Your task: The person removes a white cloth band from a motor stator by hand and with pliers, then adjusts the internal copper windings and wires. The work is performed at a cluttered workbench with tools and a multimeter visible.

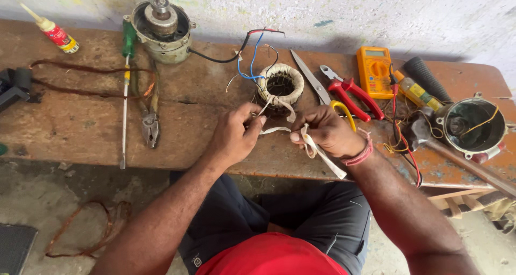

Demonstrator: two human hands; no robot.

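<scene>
The tabletop [80,130] carries everything. Take the stator coil [279,85] as your landmark: it sits just beyond both hands, axis upright. Your left hand [235,134], the nearer one, pinches the white binding tape [275,130] where it leaves the coil. Your right hand [326,131] grips the tape's free end, which runs toward you. Red pliers [355,96] lie right of the coil.

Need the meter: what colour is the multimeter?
Orange multimeter, at the bench's back right; head view.
</scene>
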